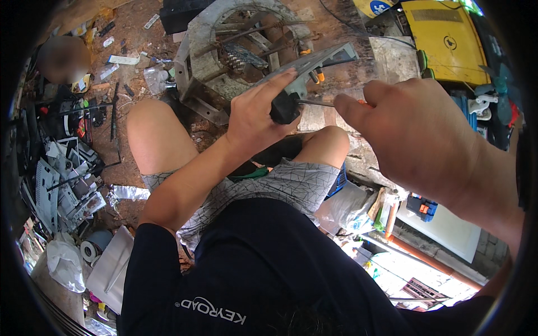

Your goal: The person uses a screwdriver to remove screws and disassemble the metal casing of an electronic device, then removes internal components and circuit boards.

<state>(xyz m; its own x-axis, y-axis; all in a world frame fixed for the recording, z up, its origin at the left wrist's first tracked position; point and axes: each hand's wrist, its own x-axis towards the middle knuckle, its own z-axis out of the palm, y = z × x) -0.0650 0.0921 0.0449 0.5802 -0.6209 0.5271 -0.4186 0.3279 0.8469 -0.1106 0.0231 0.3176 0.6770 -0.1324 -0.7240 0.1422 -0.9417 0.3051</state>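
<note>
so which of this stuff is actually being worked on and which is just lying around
In hand:
- grey plastic part with a black piece, gripped by the left hand
- screwdriver, orange handle in the right hand, tip at the black piece

Lying about:
- round metal frame
- yellow panel
- pile of grey metal scrap
- tape roll
- white plastic bag

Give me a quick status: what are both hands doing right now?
Left hand gripping grey plastic part by its black end. Right hand holding screwdriver, tip at that black end. Nothing between the hands.
</note>
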